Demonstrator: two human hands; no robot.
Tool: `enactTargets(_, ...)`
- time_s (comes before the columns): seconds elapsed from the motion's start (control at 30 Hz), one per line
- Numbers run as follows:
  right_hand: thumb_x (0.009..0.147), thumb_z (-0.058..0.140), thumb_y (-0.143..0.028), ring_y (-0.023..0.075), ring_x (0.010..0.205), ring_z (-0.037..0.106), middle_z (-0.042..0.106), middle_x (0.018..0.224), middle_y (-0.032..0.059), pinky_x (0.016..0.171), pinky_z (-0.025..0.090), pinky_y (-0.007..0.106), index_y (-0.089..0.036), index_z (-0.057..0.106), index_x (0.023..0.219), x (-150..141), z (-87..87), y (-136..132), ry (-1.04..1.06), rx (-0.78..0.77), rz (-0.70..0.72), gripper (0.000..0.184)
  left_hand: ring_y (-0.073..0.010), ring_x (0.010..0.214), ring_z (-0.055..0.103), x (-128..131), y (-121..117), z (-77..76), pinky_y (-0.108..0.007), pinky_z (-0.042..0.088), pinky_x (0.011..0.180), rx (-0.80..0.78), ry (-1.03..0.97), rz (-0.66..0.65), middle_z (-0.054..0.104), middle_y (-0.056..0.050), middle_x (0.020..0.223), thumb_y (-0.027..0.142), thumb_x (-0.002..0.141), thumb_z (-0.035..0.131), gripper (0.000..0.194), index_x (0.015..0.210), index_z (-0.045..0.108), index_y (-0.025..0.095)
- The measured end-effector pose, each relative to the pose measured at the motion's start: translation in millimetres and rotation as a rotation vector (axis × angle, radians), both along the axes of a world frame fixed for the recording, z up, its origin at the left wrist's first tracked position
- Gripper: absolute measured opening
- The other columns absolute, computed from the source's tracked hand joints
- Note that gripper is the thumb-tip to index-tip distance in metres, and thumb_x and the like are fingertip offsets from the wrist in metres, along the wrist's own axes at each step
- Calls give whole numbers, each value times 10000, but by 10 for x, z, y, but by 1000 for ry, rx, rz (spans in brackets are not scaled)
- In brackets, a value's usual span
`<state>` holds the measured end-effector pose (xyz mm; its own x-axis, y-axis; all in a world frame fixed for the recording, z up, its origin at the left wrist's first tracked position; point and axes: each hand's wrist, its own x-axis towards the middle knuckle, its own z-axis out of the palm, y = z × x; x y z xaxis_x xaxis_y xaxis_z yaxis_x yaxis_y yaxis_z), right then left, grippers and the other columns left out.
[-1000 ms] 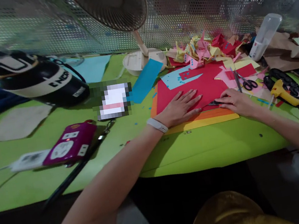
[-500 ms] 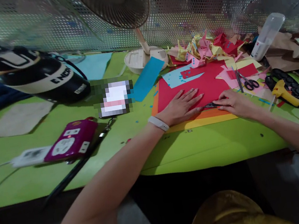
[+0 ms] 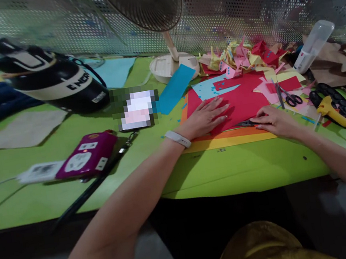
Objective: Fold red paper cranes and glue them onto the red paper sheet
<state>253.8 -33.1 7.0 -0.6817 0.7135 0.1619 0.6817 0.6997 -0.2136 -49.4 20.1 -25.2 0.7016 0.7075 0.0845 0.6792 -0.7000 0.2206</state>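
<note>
My left hand lies flat with fingers spread on a red sheet of paper, a pale band around its wrist. Orange paper and yellow paper show beneath the red sheet along the near side. The fingers of my right hand are closed around a dark pointed cutter. Its tip points left, toward my left hand, at the near edge of the red sheet. Part of the cutter is hidden inside my right hand.
Scissors and a yellow glue gun lie to the right. Cut paper scraps are heaped behind the sheets, near a fan. Leftward are a blue strip, a phone, a purple power adapter and a bottle.
The whole view has shifted, so the table things appear farther right. Relative to the red sheet, my left hand has slid leftward, away from the cutter. My right hand still holds the cutter.
</note>
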Motion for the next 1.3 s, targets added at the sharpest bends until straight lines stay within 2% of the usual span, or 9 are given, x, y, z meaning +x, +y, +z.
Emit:
enactTargets(0.23, 992, 533, -328, 231, 991, 618, 673, 1073, 100, 864, 519, 391, -264, 695, 1259, -121, -32, 39, -22, 22, 3, 319, -206, 1544, 178, -33, 24, -81, -456, 107, 1237, 22, 77, 0, 240, -73, 1662, 472, 1057, 207, 563, 1569, 319, 267)
enactTargets(0.6, 978, 553, -329, 238, 1020, 622, 678, 1087, 95, 894, 521, 403, -279, 704, 1236, -100, -29, 23, 21, -21, 26, 303, -219, 1544, 179, 1, 21, -90, -459, 92, 1235, 12, 86, 23, 224, -74, 1666, 492, 1048, 206, 582, 1574, 308, 266)
enactTargets(0.9, 973, 560, -328, 226, 1001, 614, 660, 1071, 85, 884, 520, 392, -297, 700, 1245, -176, -83, 47, 68, -58, 36, 308, -218, 1550, 148, 17, 1, -64, -446, 58, 1238, -6, 111, 31, 196, -83, 1674, 474, 1052, 216, 585, 1585, 279, 242)
enactTargets(1.3, 969, 575, -314, 228, 1005, 612, 661, 1060, 90, 881, 514, 390, -278, 715, 1224, -286, -61, 27, 88, -72, 58, 294, -216, 1551, 142, 7, 16, -80, -465, 43, 1238, -20, 110, 27, 190, -77, 1675, 501, 1050, 195, 594, 1588, 263, 258)
